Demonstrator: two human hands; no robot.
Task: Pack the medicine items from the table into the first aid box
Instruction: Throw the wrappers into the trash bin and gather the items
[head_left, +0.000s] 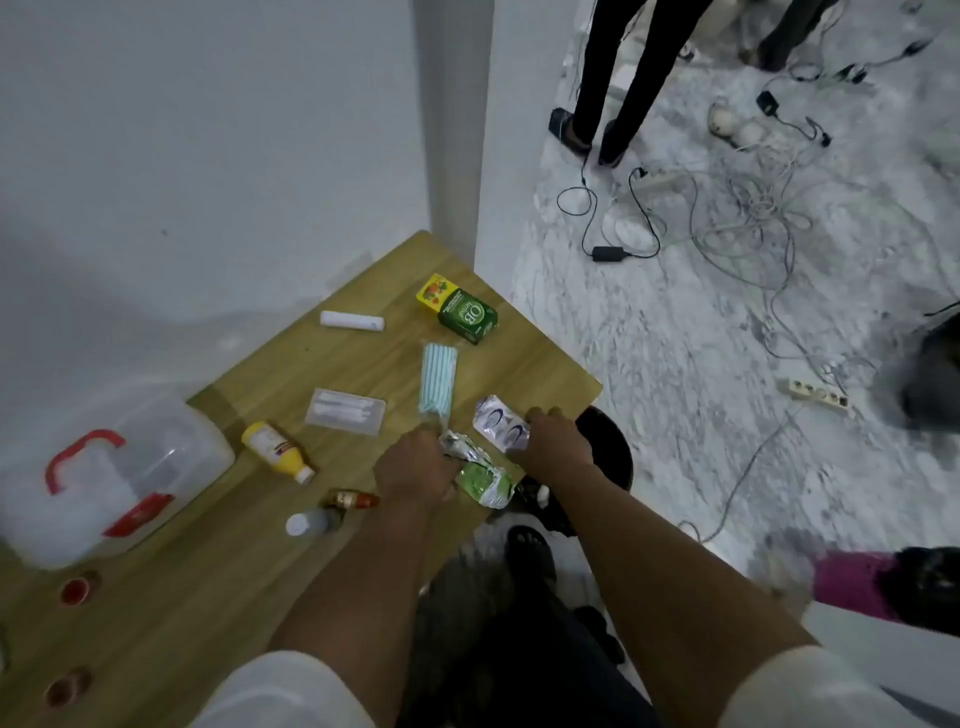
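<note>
The clear first aid box (104, 467) with red handle and latch stands closed at the left of the wooden table (208, 597). My left hand (415, 467) is closed on a crumpled green and silver blister pack (480, 478), just below the striped face mask (438, 382). My right hand (553, 441) grips a silver pill strip (498, 426) at the table's right edge. Lying loose are a yellow bottle (278, 449), a clear pack of swabs (345, 410), a white tube (351, 320), a green box (467, 315), a yellow box (434, 291) and two small bottles (332, 512).
The table sits against a white wall and pillar. To the right, the marble floor holds tangled cables, a power strip (815, 395) and a charger. Another person's legs (618, 78) stand at the back. A black stool (602, 452) sits under the table's right edge.
</note>
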